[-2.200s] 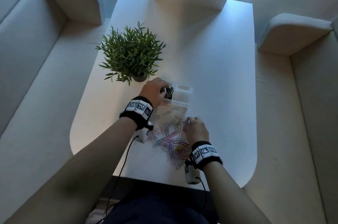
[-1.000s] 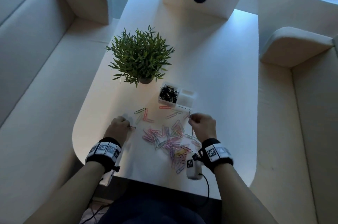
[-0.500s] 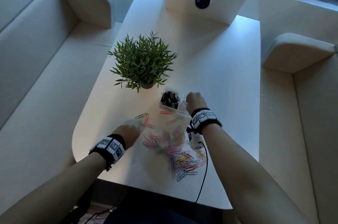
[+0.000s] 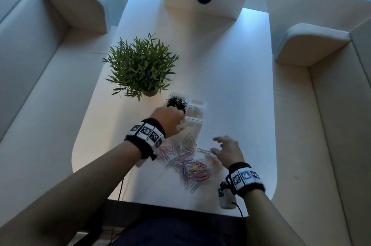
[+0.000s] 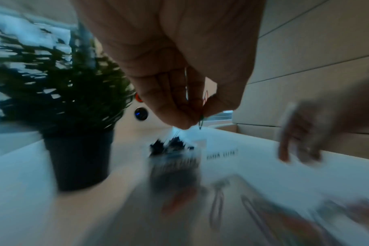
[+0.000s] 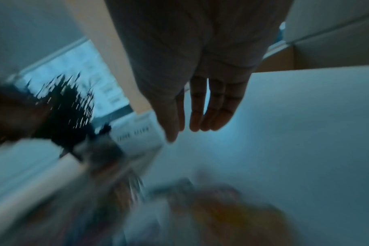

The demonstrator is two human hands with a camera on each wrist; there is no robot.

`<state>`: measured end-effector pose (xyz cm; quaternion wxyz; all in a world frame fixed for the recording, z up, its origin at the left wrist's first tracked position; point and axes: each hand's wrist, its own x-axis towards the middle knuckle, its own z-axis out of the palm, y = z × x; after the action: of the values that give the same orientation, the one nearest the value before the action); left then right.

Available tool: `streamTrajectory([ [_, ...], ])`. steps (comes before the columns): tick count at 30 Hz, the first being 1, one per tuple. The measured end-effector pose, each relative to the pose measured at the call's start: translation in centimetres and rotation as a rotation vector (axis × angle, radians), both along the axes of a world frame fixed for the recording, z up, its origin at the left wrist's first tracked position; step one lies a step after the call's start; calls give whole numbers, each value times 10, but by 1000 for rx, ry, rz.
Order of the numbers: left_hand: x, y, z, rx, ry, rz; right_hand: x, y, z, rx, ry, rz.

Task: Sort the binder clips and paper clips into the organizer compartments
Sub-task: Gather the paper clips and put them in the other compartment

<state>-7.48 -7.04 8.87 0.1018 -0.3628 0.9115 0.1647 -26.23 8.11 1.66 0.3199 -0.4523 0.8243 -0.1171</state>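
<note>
White bench (image 4: 230, 89): your left hand (image 4: 168, 121), fingers pinching paper clips (image 5: 201, 106), sits just short of the organizer (image 4: 195, 108); your right hand (image 4: 227, 150) hovers, spread.

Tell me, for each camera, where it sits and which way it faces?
Head: on the head, facing down at the table, clips and organizer; both forearms, left hand and right hand show.
Left wrist: along the left hand, which pinches clips, toward the organizer and plant.
Right wrist: along the open right hand, toward the table.
Shared: both wrist views show the organizer and plant.
</note>
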Motion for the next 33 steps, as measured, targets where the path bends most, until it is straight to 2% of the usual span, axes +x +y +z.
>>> streamTrajectory([
  [4, -58, -10, 11, -149, -117, -237, 16, 40, -7, 133, 130, 169],
  [8, -79, -14, -1, -250, -254, -407, 27, 55, -15, 93, 176, 192],
  [10, -79, -13, -9, -279, -314, -434, 31, 55, -19, 32, 169, 177],
  [12, -74, -12, -16, -299, -248, -374, 31, 53, -23, -30, 152, 158],
  [14, -59, -7, -21, -261, -54, -241, 29, 49, -26, -55, 150, 155],
  [16, -31, 4, -28, -173, 181, -49, 27, 43, -28, -67, 144, 160],
  [18, 10, 15, -40, -90, 342, 219, 25, 38, -28, -69, 114, 145],
  [19, 31, 20, -46, -65, 353, 363, 24, 36, -27, -64, 104, 138],
  [21, 69, 20, -69, -41, 266, 564, 25, 32, -25, -48, 100, 143],
  [22, 83, 18, -80, -44, 189, 597, 26, 31, -25, -37, 103, 154],
  [23, 94, 14, -96, -34, 107, 548, 27, 29, -25, -31, 104, 159],
  [26, 99, 8, -124, 65, 55, 430, 31, 24, -25, -57, 91, 173],
  [29, 82, 7, -91, 66, 127, 500, 34, 23, -23, -78, 84, 184],
  [31, 73, 4, -79, 72, 193, 533, 33, 23, -20, -97, 72, 176],
  [33, 72, 0, -78, 91, 174, 533, 31, 22, -15, -127, 37, 145],
])
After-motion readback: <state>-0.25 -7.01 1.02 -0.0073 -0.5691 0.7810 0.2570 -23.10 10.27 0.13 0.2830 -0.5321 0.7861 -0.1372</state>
